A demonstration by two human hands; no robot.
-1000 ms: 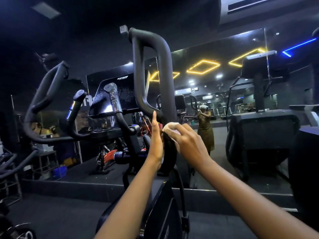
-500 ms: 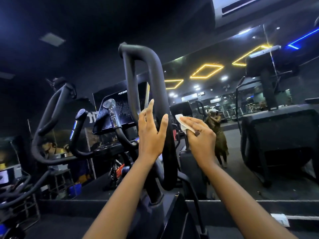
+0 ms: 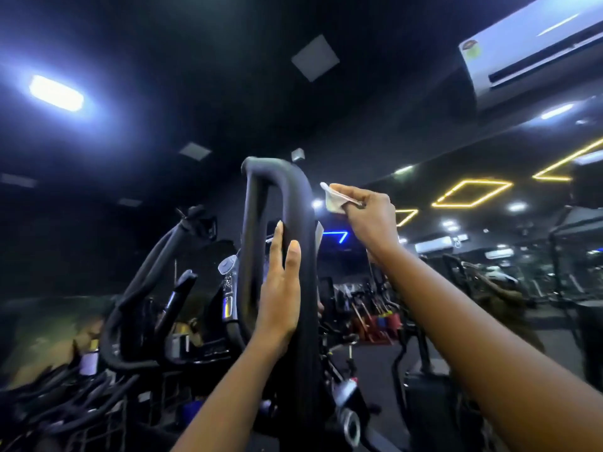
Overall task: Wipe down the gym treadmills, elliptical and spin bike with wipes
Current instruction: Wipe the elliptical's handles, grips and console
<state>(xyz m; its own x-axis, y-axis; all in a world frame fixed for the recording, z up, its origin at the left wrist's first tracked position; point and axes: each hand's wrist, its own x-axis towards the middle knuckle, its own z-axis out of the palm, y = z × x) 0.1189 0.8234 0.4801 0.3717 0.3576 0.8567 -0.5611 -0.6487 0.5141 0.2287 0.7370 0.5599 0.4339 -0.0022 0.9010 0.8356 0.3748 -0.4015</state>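
wipe [image 3: 333, 201] pinched in right hand [image 3: 372, 215] grip, just beside handlebar [image 3: 298, 197] top, left hand [image 3: 280, 298] flat on handlebar

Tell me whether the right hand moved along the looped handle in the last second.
Yes: the right hand, pinching the wipe, climbed the looped handle from its lower bend to near its top.

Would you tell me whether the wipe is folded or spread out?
Folded: the right hand pinches the wipe as a small bunched wad.

This is a gym. Black exercise machines [image 3: 138, 288] stand left and right of the tall handlebar [image 3: 295, 197].
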